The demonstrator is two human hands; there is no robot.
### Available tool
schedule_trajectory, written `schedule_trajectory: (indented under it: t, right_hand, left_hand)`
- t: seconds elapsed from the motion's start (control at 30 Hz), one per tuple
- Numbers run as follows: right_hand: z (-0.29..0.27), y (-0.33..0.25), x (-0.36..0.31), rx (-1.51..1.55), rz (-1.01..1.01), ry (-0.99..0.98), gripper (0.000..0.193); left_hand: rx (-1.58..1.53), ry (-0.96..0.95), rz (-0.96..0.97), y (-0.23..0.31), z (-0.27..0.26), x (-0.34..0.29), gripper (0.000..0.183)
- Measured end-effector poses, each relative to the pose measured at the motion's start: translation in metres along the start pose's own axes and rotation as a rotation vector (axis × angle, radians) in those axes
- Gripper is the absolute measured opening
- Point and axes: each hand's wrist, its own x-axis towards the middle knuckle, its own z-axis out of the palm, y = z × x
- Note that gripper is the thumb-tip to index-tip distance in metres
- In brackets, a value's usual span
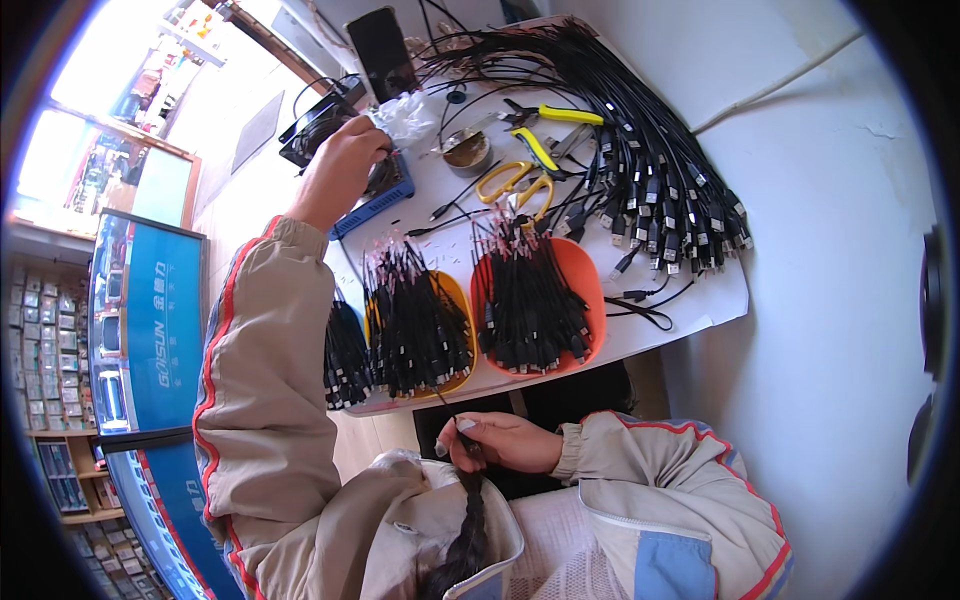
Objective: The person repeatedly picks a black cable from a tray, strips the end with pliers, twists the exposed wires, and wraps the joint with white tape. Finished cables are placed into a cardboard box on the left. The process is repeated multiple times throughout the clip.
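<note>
My left hand [352, 158] reaches to the far left, its fingers curled down over a blue-sided box [375, 207]. What those fingers grip, if anything, is hidden. Close to my body, my right hand [503, 441] is closed in a pinch on a thin black cable [446, 403], whose end sticks out toward the table. Between the hands, short black cables with bare pinkish wire ends stand bundled in a yellow bowl [463, 300] and an orange bowl [590, 290]. Another cable bundle [345, 360] sits beside them, partly behind my left sleeve.
A large heap of black USB cables [650, 170] covers the table's right side. Yellow-handled scissors [515, 185], yellow-handled pliers [560, 115] and a round tin [467, 153] lie mid-table. A phone [382, 55] stands at the back. The white wall [830, 250] borders the right.
</note>
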Motion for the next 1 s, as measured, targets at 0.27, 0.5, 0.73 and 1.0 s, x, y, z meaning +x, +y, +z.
schedule_trajectory:
  t: [0.27,0.5,0.73,1.0]
  right_hand:
    - [0.032,-0.007,0.035,0.006,0.05,-0.131,0.032]
    - [0.034,-0.008,0.042,0.018,0.094,-0.11,0.032]
    - [0.027,-0.007,0.045,0.035,0.091,-0.096,0.033]
    - [0.026,-0.007,0.045,0.041,0.095,-0.1,0.033]
  left_hand:
    - [-0.004,0.029,-0.147,-0.038,-0.012,-0.037,0.008]
    - [-0.001,-0.041,-0.12,-0.05,0.001,-0.033,0.008]
    - [0.045,-0.114,-0.092,-0.057,0.009,-0.018,0.007]
    - [0.106,-0.145,-0.091,-0.062,0.016,-0.014,0.013]
